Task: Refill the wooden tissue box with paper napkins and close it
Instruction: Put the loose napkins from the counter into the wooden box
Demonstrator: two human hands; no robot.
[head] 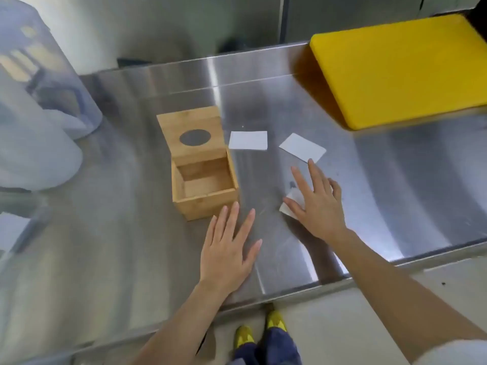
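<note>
The wooden tissue box stands open on the steel table, its inside bare. Its hinged lid, with a round hole, leans back upright. Two white paper napkins lie flat to the right of the box: one just beside the lid, another farther right and turned at an angle. My right hand is spread flat on a third napkin, mostly covering it. My left hand rests open on the table just in front of the box, holding nothing.
A yellow cutting board lies at the back right of the steel table. A large clear plastic container stands at the left. The table's front edge runs just below my wrists, with my yellow shoes beneath.
</note>
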